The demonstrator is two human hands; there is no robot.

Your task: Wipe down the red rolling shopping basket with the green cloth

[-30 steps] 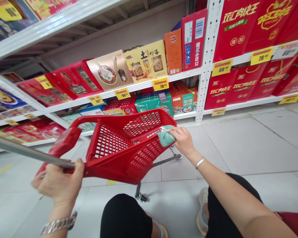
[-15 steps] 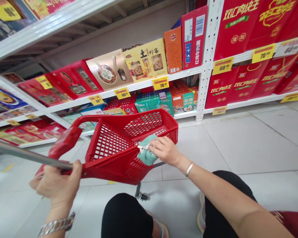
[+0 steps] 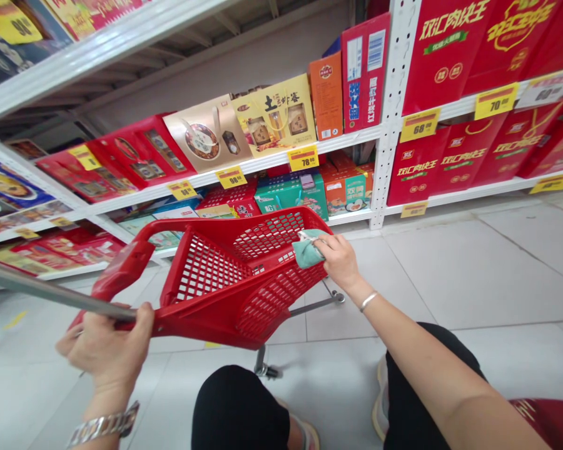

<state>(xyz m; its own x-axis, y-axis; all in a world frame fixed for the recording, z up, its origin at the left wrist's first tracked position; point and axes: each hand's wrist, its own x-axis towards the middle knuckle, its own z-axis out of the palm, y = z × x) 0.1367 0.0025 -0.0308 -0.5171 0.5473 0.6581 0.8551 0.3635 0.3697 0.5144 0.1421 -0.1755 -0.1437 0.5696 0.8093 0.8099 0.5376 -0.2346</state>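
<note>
Head view: my left hand curls shut around the near end of the red basket, beside its metal handle. My right hand pinches a teal cloth against the basket's right rim. Gift boxes fill the shelves ahead.

**White steel supermarket shelving lined with boxed gifts**

Along a shelf, a gold gift carton stands beside an orange box and a tall red box, with yellow price tags on the lip. Red cartons fill the bay to the right; green boxes sit on the shelf below.
</note>
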